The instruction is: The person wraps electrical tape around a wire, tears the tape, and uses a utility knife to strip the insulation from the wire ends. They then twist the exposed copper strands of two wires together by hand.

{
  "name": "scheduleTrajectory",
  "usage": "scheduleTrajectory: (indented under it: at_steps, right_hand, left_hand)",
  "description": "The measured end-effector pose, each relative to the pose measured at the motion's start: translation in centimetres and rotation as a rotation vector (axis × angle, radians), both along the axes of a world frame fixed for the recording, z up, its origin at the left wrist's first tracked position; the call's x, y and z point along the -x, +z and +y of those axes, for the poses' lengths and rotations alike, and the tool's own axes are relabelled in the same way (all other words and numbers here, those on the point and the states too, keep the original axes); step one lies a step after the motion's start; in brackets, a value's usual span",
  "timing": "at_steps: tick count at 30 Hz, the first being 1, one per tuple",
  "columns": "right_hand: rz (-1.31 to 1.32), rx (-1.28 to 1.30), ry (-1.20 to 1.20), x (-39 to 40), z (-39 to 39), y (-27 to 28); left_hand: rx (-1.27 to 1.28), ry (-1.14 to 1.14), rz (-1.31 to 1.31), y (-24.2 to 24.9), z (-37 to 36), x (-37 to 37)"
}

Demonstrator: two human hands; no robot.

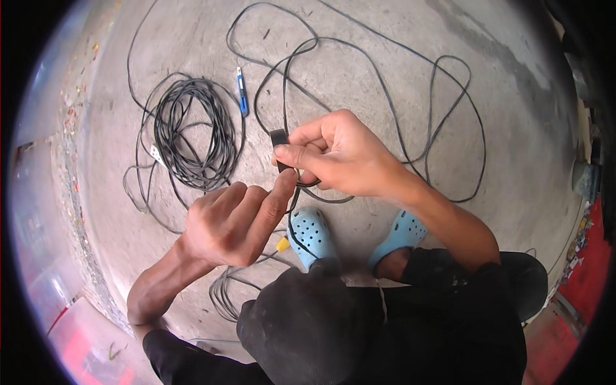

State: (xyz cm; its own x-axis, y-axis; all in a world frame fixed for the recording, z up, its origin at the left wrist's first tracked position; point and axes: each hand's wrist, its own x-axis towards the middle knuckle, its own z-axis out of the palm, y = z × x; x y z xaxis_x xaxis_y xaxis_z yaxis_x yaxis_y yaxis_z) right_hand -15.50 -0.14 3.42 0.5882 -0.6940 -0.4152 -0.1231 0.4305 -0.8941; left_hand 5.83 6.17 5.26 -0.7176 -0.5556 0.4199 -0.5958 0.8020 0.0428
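My right hand (343, 154) pinches a roll of black tape (278, 137) between thumb and fingers, its wide black edge facing up. A black cable (293, 204) runs down from below the hands toward the left clog. Against the lower side of the tape, the forefinger tip of my left hand (234, 221) meets the cable. The other left fingers are curled in and its thumb is hidden underneath. Both hands are close together over the floor, just in front of my feet.
A coil of black cable (196, 135) lies on the concrete floor (513, 128) at left, with a white socket end (156, 154). Beside it is a blue utility knife (241, 92). Loose cable loops (378, 70) spread ahead. Near my light-blue clogs (310, 231) sits a yellow plug (283, 244).
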Motion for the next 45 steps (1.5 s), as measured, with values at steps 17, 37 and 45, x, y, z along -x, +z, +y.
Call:
scheduleTrajectory:
  at_steps: [17, 37, 45]
  right_hand:
    - [-0.204, 0.636, -0.056, -0.2, -0.2, -1.3]
    - [0.134, 1.743, -0.117, 0.5, 0.9, -5.4]
    - [0.136, 1.697, -0.191, -0.4, 2.0, -5.7]
  left_hand:
    - [-1.454, 0.364, 0.740, 1.0, -1.0, 0.1]
    - [-1.941, 0.543, 1.244, 1.2, -1.8, -0.8]
    - [-1.974, 0.543, 1.262, 1.5, -2.0, -0.6]
